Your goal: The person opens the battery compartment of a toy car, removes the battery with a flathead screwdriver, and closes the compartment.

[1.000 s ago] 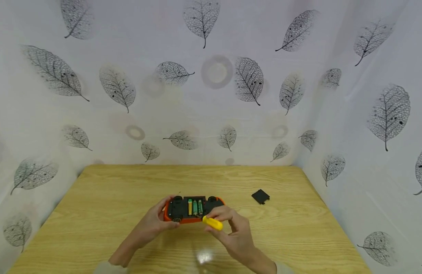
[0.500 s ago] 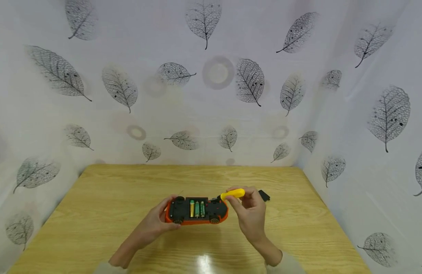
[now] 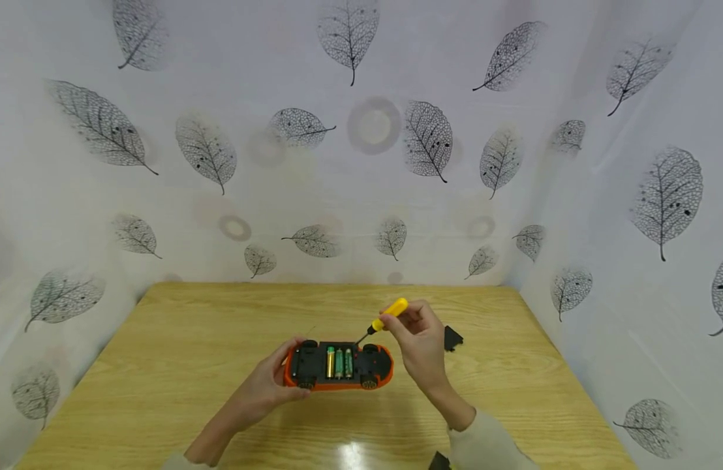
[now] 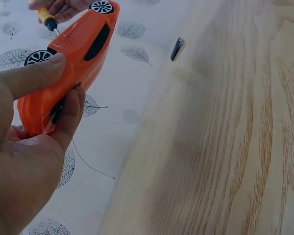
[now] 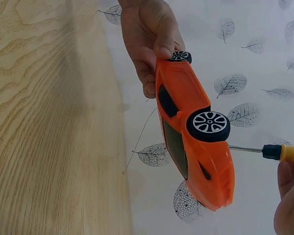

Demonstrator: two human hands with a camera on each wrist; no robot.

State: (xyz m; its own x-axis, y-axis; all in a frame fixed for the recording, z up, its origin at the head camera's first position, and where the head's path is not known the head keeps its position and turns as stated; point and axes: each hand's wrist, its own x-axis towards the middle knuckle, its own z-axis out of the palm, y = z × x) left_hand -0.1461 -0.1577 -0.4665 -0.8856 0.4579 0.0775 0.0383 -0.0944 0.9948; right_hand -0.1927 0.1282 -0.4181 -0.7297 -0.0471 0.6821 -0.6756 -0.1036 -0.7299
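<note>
In the head view an orange toy car (image 3: 306, 367) is held with its black underside up above the table. My left hand (image 3: 260, 394) grips its left end, thumb along the near side. Three batteries (image 3: 339, 363), one gold and green and two mostly green, lie in the uncovered compartment. My right hand (image 3: 423, 352) pinches a screwdriver (image 3: 391, 314) by its yellow handle. The screwdriver's metal shaft slants down to the compartment's far right corner. The right wrist view shows the car's orange body (image 5: 183, 93) side-on, hiding the screwdriver's tip.
A black battery cover (image 3: 453, 338) lies on the wooden table (image 3: 220, 313), right of the right hand. Another small black object (image 3: 440, 461) shows at the bottom edge beside the right sleeve. A thin wire (image 4: 90, 166) hangs from the car. Leaf-printed cloth stands behind the table.
The right hand has moved from the car's near side up to its far right, swinging the screwdriver round so its tip points into the compartment corner. The left hand keeps its grip.
</note>
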